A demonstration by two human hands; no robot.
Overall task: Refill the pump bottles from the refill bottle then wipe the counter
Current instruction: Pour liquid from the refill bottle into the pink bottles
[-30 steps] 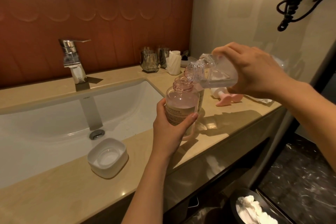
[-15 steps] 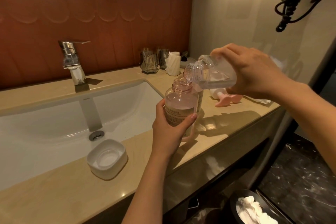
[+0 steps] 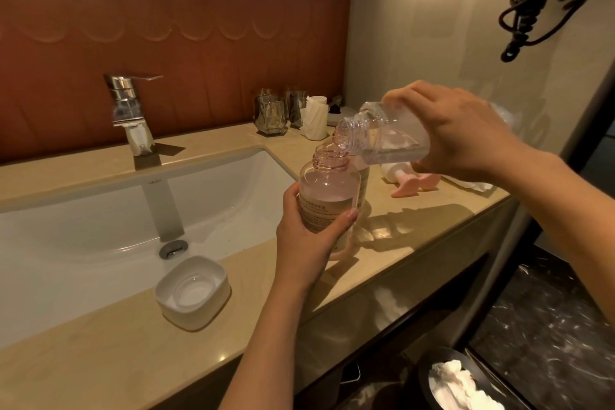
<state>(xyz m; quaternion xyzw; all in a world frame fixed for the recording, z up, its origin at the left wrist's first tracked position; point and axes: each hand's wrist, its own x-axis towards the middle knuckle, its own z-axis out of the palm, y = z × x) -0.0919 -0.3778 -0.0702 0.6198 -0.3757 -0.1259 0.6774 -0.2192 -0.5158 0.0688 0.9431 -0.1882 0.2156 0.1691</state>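
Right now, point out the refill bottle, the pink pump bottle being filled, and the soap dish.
refill bottle (image 3: 396,140), head view, clear body behind the neck.
pink pump bottle (image 3: 329,186), head view, shoulder above the label.
soap dish (image 3: 199,314), head view, front outer wall.

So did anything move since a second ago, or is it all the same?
Nothing visibly moved. The right hand still holds the clear plastic refill bottle tipped over the open neck of the pink see-through pump bottle, which the left hand still grips. Any rise in the liquid is too small to tell.
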